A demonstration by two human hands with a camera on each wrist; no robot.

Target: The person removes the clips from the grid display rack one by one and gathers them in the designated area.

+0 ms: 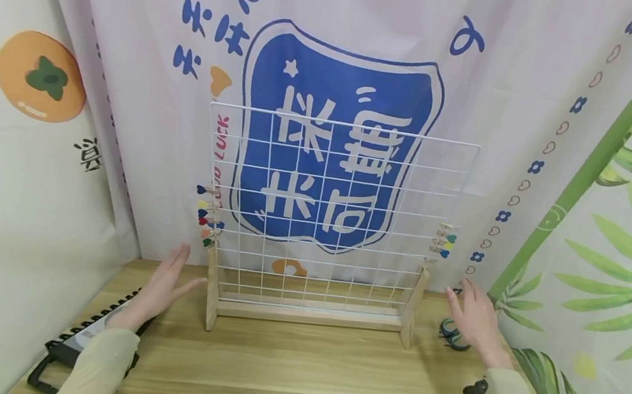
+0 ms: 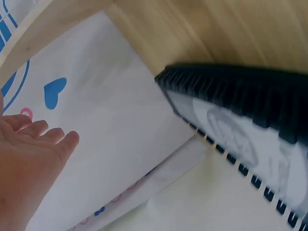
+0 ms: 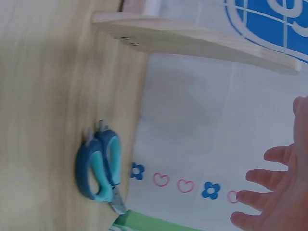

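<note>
Grid (image 1: 320, 202) looks light, stiff, likely tippy; best held by wooden legs (image 1: 213, 292); left hand (image 1: 163, 287), right hand (image 1: 475, 320) spread, empty.

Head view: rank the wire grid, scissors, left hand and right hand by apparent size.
Largest to smallest:
1. wire grid
2. left hand and right hand, too alike to rank
3. scissors, judging by the part that shows
</note>
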